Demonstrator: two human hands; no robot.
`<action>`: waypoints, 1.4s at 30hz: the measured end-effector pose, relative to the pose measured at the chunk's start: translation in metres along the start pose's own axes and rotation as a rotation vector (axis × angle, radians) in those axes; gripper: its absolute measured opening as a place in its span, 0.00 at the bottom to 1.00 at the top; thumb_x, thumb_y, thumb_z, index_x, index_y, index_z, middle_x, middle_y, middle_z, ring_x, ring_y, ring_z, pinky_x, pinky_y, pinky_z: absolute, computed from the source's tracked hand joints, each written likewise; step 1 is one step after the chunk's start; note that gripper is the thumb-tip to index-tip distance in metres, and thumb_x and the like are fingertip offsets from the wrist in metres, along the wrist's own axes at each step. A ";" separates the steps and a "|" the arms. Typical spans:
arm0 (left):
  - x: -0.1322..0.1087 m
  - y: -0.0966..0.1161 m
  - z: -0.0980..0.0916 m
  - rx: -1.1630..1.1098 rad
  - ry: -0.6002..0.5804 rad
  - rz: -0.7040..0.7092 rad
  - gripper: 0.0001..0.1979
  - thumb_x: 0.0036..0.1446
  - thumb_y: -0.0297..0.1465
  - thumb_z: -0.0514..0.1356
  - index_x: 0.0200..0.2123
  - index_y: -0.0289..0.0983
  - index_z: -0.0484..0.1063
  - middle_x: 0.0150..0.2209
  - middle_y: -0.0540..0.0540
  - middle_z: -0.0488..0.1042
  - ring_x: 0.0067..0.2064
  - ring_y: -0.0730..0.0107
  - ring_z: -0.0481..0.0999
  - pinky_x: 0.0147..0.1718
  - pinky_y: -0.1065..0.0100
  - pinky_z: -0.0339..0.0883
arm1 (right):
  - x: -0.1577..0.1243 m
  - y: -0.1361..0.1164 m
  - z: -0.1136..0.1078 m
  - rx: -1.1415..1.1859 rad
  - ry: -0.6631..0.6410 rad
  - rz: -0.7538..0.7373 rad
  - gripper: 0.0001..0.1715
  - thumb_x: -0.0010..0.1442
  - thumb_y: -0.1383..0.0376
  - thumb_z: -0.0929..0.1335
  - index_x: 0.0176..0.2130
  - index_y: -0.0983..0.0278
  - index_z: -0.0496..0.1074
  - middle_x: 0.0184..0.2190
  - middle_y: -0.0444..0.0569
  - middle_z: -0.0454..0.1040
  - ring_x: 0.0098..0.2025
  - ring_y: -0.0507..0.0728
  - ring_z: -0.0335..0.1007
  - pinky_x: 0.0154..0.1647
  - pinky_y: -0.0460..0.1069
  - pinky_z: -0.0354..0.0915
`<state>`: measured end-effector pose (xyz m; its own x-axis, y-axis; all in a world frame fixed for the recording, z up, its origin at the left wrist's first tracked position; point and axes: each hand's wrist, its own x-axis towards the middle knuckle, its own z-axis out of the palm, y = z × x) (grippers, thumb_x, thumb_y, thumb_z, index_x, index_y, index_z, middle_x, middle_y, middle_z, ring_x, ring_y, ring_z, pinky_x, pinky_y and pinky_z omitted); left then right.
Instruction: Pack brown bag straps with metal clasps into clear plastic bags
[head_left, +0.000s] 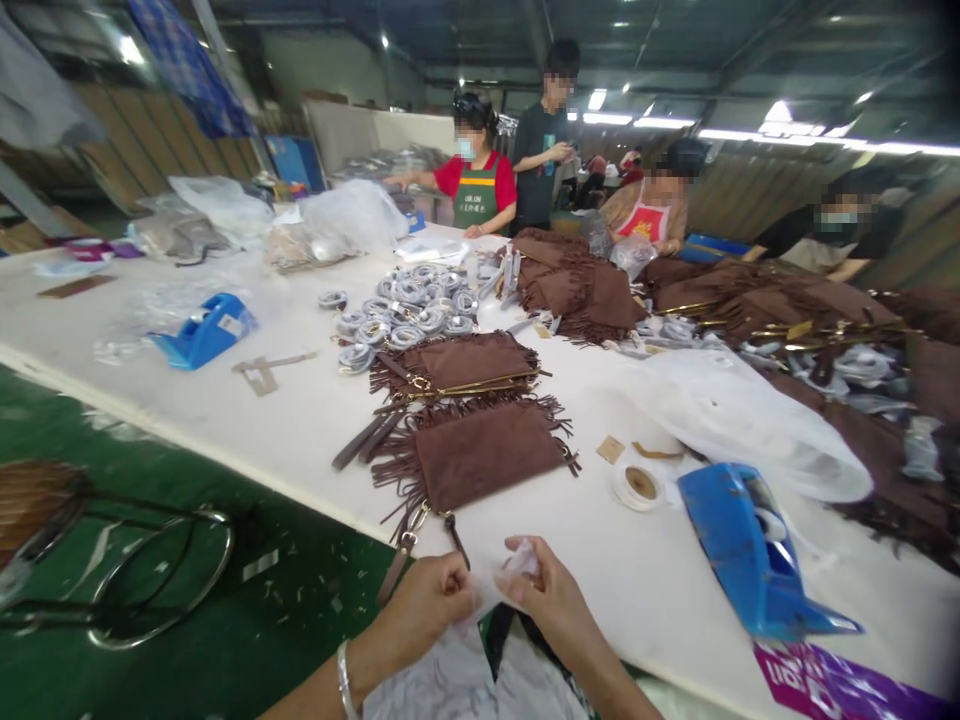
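Observation:
My left hand [444, 598], with a silver bangle at the wrist, is closed on thin white translucent material [486, 580] at the table's near edge. Beside it, my right hand [541, 588] grips a crumpled part of the same material between thumb and fingers. Just beyond both hands lies a brown fringed bag [487, 455] with a strap and metal clasp hanging toward the near edge. Another brown fringed bag [472, 365] rests behind it. Coiled straps in pale wrapping [409, 305] are heaped farther back.
Blue tape dispensers [750, 550] [202, 332] stand at right and left. A white tape roll [637, 486], plastic bags [750, 415] and piles of brown bags [577, 285] lie on the white table [300, 440]. Several people work beyond. A stool [45, 510] is at left.

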<state>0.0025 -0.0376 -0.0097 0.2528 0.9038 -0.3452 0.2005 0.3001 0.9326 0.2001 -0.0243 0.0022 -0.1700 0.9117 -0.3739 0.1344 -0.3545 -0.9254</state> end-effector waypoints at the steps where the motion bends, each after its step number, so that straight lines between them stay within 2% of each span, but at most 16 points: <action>1: -0.004 -0.001 -0.002 0.033 0.008 0.003 0.02 0.47 0.27 0.58 0.24 0.35 0.68 0.21 0.53 0.68 0.24 0.73 0.65 0.23 0.72 0.52 | 0.002 0.003 0.003 -0.081 0.012 -0.015 0.21 0.49 0.55 0.72 0.40 0.63 0.70 0.26 0.42 0.71 0.28 0.53 0.65 0.30 0.46 0.59; 4: -0.010 -0.009 -0.009 0.011 0.042 -0.028 0.04 0.45 0.28 0.60 0.23 0.35 0.66 0.20 0.53 0.67 0.24 0.72 0.65 0.23 0.72 0.52 | 0.006 0.011 0.006 -0.165 -0.016 -0.038 0.11 0.52 0.58 0.69 0.29 0.65 0.70 0.23 0.42 0.69 0.26 0.51 0.62 0.28 0.45 0.57; 7: -0.012 -0.026 -0.016 -0.179 0.060 -0.050 0.12 0.43 0.33 0.65 0.22 0.36 0.63 0.19 0.53 0.66 0.23 0.73 0.64 0.23 0.72 0.53 | 0.004 0.019 0.006 -0.125 -0.056 -0.009 0.09 0.51 0.62 0.69 0.27 0.65 0.68 0.21 0.41 0.68 0.25 0.51 0.62 0.26 0.45 0.56; 11: -0.016 -0.050 -0.021 -0.464 0.038 -0.159 0.22 0.36 0.39 0.71 0.29 0.34 0.66 0.24 0.48 0.71 0.25 0.71 0.67 0.26 0.70 0.60 | -0.008 0.031 0.012 -0.113 -0.005 0.046 0.11 0.53 0.60 0.68 0.26 0.64 0.66 0.20 0.41 0.69 0.25 0.51 0.62 0.26 0.45 0.57; 14: -0.020 -0.055 -0.022 -0.515 0.062 -0.234 0.25 0.36 0.37 0.72 0.35 0.33 0.67 0.28 0.46 0.73 0.27 0.69 0.69 0.29 0.68 0.63 | -0.020 0.042 0.021 -0.053 0.037 0.108 0.14 0.53 0.56 0.69 0.27 0.63 0.65 0.20 0.42 0.70 0.24 0.51 0.64 0.26 0.45 0.59; 17: -0.022 -0.043 -0.025 -0.390 0.128 -0.182 0.18 0.41 0.35 0.67 0.35 0.33 0.68 0.24 0.50 0.69 0.25 0.71 0.67 0.27 0.70 0.59 | -0.030 0.056 0.031 0.073 -0.013 0.174 0.18 0.50 0.53 0.71 0.30 0.63 0.65 0.19 0.41 0.70 0.21 0.51 0.65 0.23 0.44 0.57; 19: -0.021 -0.029 -0.030 -0.180 0.161 -0.087 0.11 0.48 0.33 0.63 0.34 0.34 0.69 0.22 0.52 0.67 0.25 0.70 0.66 0.26 0.70 0.57 | -0.033 0.064 0.035 0.160 -0.093 0.227 0.20 0.48 0.52 0.72 0.30 0.64 0.64 0.18 0.43 0.71 0.20 0.51 0.65 0.21 0.44 0.55; 21: -0.020 -0.016 -0.036 0.105 0.165 0.040 0.07 0.53 0.32 0.58 0.36 0.37 0.71 0.25 0.50 0.69 0.29 0.67 0.68 0.31 0.67 0.58 | -0.035 0.068 0.038 0.192 -0.128 0.257 0.21 0.48 0.52 0.72 0.28 0.64 0.63 0.18 0.46 0.73 0.19 0.50 0.64 0.21 0.43 0.54; 23: -0.018 -0.008 -0.040 0.270 0.160 0.124 0.09 0.57 0.32 0.55 0.40 0.41 0.73 0.29 0.49 0.71 0.33 0.64 0.70 0.35 0.66 0.58 | -0.034 0.068 0.039 0.166 -0.097 0.245 0.22 0.50 0.51 0.71 0.27 0.64 0.62 0.19 0.48 0.74 0.19 0.50 0.65 0.21 0.43 0.55; 25: -0.017 -0.007 -0.039 0.135 0.193 0.117 0.14 0.58 0.36 0.57 0.46 0.41 0.71 0.29 0.49 0.71 0.34 0.64 0.70 0.36 0.65 0.60 | -0.033 0.066 0.039 0.132 -0.041 0.212 0.23 0.51 0.49 0.70 0.27 0.64 0.62 0.20 0.48 0.74 0.19 0.50 0.65 0.21 0.44 0.56; 28: -0.021 -0.012 -0.027 -0.407 0.261 -0.030 0.28 0.48 0.42 0.66 0.51 0.38 0.66 0.34 0.46 0.72 0.34 0.63 0.72 0.34 0.65 0.65 | -0.032 0.062 0.040 0.113 0.007 0.192 0.25 0.51 0.46 0.69 0.27 0.63 0.62 0.19 0.48 0.74 0.18 0.51 0.65 0.21 0.45 0.57; 29: -0.023 -0.013 -0.021 -0.565 0.268 -0.077 0.30 0.46 0.43 0.68 0.50 0.37 0.67 0.37 0.44 0.72 0.36 0.62 0.73 0.35 0.64 0.67 | -0.032 0.061 0.041 0.107 0.011 0.190 0.25 0.51 0.45 0.69 0.27 0.63 0.62 0.19 0.48 0.74 0.19 0.52 0.65 0.20 0.45 0.57; 31: -0.029 -0.014 -0.008 -0.752 0.259 -0.135 0.26 0.46 0.41 0.69 0.47 0.35 0.70 0.39 0.41 0.73 0.39 0.61 0.74 0.39 0.63 0.68 | -0.032 0.061 0.046 0.092 0.012 0.193 0.26 0.51 0.44 0.68 0.27 0.63 0.62 0.19 0.48 0.75 0.19 0.52 0.66 0.21 0.45 0.59; 36: -0.030 -0.016 0.008 -0.859 0.343 -0.149 0.15 0.50 0.39 0.66 0.33 0.33 0.75 0.32 0.42 0.75 0.32 0.65 0.73 0.36 0.66 0.67 | -0.033 0.058 0.064 0.091 -0.055 0.206 0.28 0.53 0.41 0.66 0.27 0.62 0.60 0.20 0.48 0.75 0.19 0.52 0.67 0.21 0.45 0.60; 38: -0.027 -0.016 0.005 -0.847 0.365 -0.162 0.15 0.49 0.39 0.67 0.31 0.32 0.74 0.29 0.42 0.75 0.30 0.67 0.72 0.33 0.67 0.67 | -0.033 0.055 0.068 0.066 -0.121 0.184 0.29 0.54 0.40 0.64 0.26 0.62 0.60 0.19 0.48 0.75 0.19 0.52 0.67 0.21 0.45 0.59; 42: -0.022 -0.019 -0.007 -0.776 0.348 -0.152 0.16 0.49 0.40 0.67 0.33 0.31 0.74 0.29 0.43 0.74 0.30 0.66 0.71 0.32 0.67 0.65 | -0.027 0.045 0.065 0.013 -0.253 0.182 0.28 0.55 0.41 0.62 0.27 0.62 0.59 0.21 0.47 0.75 0.20 0.52 0.68 0.22 0.45 0.60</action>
<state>-0.0134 -0.0613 -0.0194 -0.0544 0.8410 -0.5383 -0.5264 0.4339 0.7312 0.1477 -0.0784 -0.0338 -0.3825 0.7529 -0.5355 0.1725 -0.5112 -0.8420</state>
